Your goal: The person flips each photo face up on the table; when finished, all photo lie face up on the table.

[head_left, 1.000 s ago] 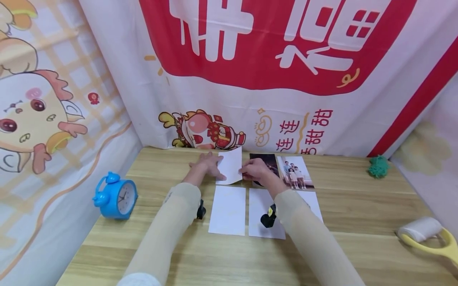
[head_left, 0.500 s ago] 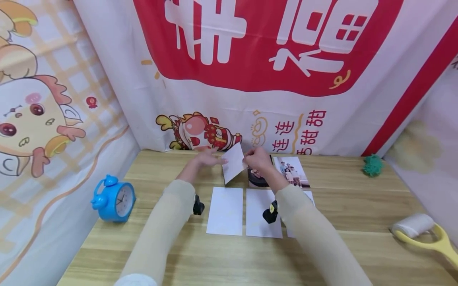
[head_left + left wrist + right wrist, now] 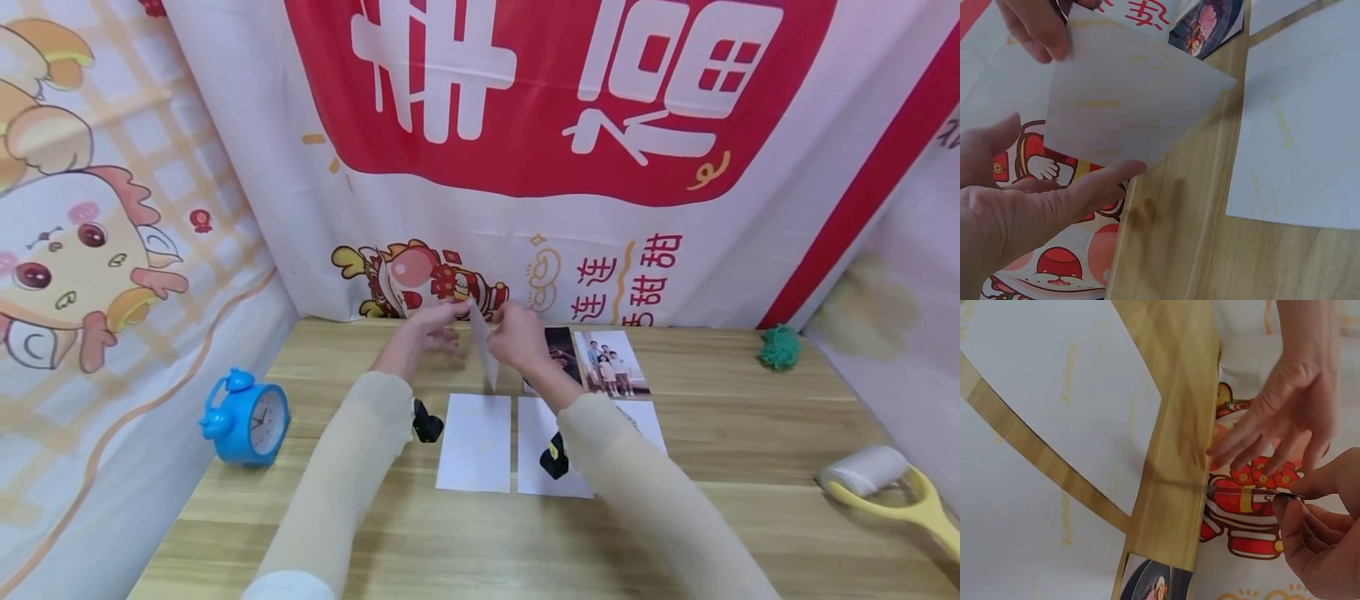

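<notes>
A: What is standing at the far left?
B: Alarm clock [image 3: 253, 427], one, blue, with its dial turned rightward; it is resting on the desk [image 3: 420, 533].
A: Next along?
B: Left hand [image 3: 423, 335], beige sleeve, black camera at the wrist. Its fingers are extending straight and apart, free of any grip, just beside the held card; whether a fingertip is touching it, I cannot tell.
A: And that card?
B: Held card [image 3: 483, 346], one, thin, four-sided. It is hanging raised between the hands, by the desk's far edge and before the printed cloth [image 3: 558, 183]. The head view is catching it nearly edge-on; the left wrist view is showing a white face with faint yellow print, tilted. The other face is too foreshortened to read.
A: Who is carrying it?
B: Right hand [image 3: 519, 337], matching sleeve and camera. Its fingers are curling in and pinching the card's edge between thumb and fingers.
A: Lying around these?
B: White cards [image 3: 474, 442], three, forming a nearer row, the right ones partly hidden by the right arm. Behind them a dark photo [image 3: 561, 346] is lying beside a family photo [image 3: 613, 362], picture sides up.
</notes>
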